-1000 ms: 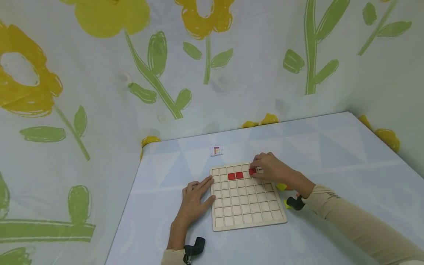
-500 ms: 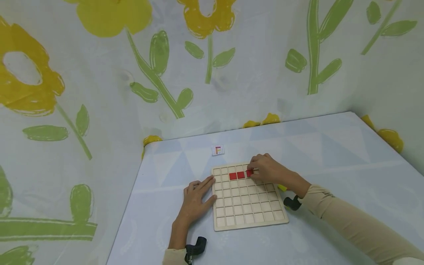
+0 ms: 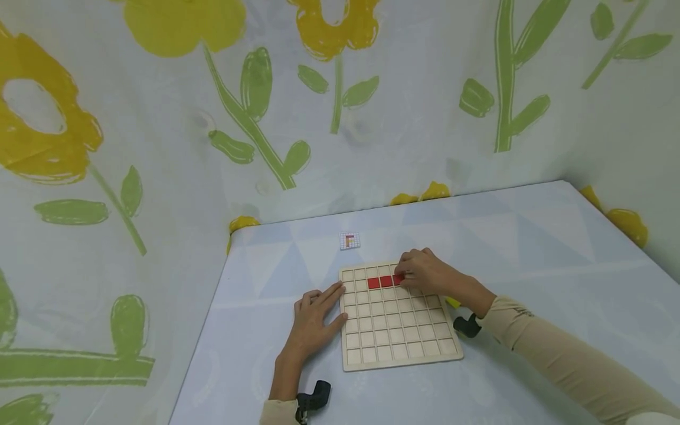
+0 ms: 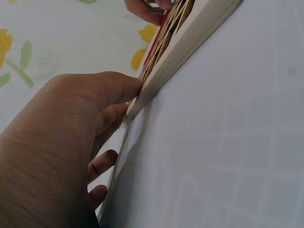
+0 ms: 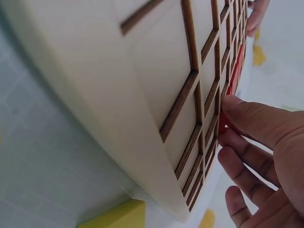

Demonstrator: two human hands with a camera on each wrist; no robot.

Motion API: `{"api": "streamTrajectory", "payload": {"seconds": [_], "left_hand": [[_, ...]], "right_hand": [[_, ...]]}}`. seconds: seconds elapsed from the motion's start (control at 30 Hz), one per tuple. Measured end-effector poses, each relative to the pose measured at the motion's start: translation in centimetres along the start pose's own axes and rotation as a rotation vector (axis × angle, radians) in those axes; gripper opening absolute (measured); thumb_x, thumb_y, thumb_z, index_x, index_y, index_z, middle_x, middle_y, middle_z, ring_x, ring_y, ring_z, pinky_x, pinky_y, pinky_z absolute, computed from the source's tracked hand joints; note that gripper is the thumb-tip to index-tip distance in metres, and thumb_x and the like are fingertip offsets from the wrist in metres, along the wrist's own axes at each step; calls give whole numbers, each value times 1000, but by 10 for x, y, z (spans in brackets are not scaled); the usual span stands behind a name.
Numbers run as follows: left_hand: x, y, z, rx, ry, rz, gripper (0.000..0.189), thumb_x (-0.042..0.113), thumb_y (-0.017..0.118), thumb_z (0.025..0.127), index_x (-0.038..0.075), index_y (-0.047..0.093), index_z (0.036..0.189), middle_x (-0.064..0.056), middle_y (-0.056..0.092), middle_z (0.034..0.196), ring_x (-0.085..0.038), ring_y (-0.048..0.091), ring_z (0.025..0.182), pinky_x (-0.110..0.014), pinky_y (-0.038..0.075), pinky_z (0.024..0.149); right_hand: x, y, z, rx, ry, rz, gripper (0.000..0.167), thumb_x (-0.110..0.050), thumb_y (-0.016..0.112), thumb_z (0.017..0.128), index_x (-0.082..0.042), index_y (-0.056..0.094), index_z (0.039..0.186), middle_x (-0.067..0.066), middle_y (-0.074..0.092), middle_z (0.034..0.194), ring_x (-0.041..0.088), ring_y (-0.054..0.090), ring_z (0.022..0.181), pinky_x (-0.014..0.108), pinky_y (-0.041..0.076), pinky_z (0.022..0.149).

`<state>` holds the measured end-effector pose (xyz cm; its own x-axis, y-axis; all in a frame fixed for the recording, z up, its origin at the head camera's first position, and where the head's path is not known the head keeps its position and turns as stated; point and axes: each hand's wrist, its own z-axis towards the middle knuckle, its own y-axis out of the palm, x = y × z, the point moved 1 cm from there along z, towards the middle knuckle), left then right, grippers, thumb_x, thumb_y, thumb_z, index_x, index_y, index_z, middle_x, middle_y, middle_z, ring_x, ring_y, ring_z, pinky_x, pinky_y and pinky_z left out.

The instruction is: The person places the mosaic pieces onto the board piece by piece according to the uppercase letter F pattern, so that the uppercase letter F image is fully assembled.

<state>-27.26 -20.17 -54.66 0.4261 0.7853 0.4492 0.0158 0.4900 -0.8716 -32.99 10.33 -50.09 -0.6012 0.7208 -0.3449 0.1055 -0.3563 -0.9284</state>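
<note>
Bracing the wooden grid board [image 3: 398, 330] looks like the left hand's [image 3: 313, 321] whole job here: it lies flat on the table [image 3: 531, 248] with straight fingers, thumb and fingertips pushed up against the board's left edge, holding nothing. My guess is that's so the board doesn't skate sideways while the other hand fiddles with pieces. The left wrist view shows the same thing up close, thumb [image 4: 111, 88] butted right against the board's side wall

The right hand [image 3: 430, 274] sits over the upper right part of the board, fingers bent down onto the third red tile [image 3: 398, 279]. That tile is right under the fingertips, at the right end of a row with two other red tiles [image 3: 379, 282], second row from the far edge. In the right wrist view a fingertip [image 5: 247, 116] touches the red tile's edge, so it reads as pressing or nudging it into its cell, though I can't tell for sure if it's pinched or just pushed

A small pattern card [image 3: 349, 240] lies beyond the board, well apart from both hands, probably parked where it stays readable. A yellow piece [image 3: 453, 302] peeks out beside the board's right edge, near the right wrist
</note>
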Motion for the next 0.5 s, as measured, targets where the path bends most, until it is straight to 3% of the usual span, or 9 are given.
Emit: {"api": "streamTrajectory", "payload": {"seconds": [0.23, 0.5], "left_hand": [[1, 0, 1, -9, -4, 7, 61, 45, 59, 95, 23, 48, 151, 11, 40, 157, -27, 39, 127, -53, 25, 103], [2, 0, 1, -7, -6, 3, 61, 44, 60, 94, 23, 50, 150, 11, 41, 156, -28, 40, 127, -54, 25, 102]], "right_hand": [[2, -1, -2, -6, 26, 1, 20, -20, 79, 87, -10, 77, 105, 3, 68, 107, 25, 59, 103, 46, 42, 88], [6, -11, -4, 46, 34, 13, 22, -18, 79, 87, -7, 76, 107, 5, 68, 107, 28, 60, 104, 48, 43, 87]]}}
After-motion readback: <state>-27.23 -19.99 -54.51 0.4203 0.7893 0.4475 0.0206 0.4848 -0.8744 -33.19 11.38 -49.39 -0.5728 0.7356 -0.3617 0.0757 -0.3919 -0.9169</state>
